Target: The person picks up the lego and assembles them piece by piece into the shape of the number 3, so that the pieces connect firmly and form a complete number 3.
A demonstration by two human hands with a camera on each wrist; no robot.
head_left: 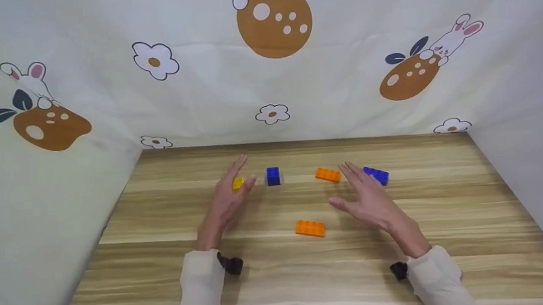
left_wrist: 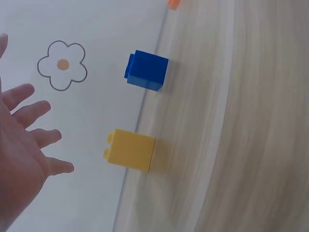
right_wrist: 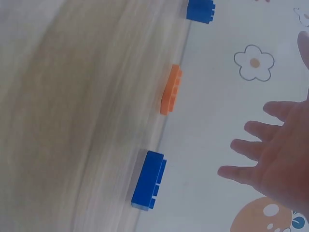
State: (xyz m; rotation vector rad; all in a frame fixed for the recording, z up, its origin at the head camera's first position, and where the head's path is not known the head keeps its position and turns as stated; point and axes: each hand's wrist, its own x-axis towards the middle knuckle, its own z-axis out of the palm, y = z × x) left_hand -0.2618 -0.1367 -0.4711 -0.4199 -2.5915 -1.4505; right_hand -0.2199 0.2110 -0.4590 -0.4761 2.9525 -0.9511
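My left hand (head_left: 228,195) hovers over the left part of the table with fingers extended, partly covering a yellow brick (head_left: 238,183) in the head view. The left wrist view shows the whole yellow brick (left_wrist: 131,150), apart from the fingers. Just right of it stands a small blue brick (head_left: 273,176). My right hand (head_left: 369,198), fingers spread and holding nothing, is between an orange brick (head_left: 327,174) and a long blue brick (head_left: 376,175), whose near edge it overlaps. A second orange brick (head_left: 310,228) lies nearer me, between the two hands.
The wooden table (head_left: 283,289) is bounded at the back and both sides by a pale curtain (head_left: 207,94) printed with rabbits, oranges and flowers. Black wrist devices sit at the left cuff (head_left: 202,266) and right cuff (head_left: 434,266).
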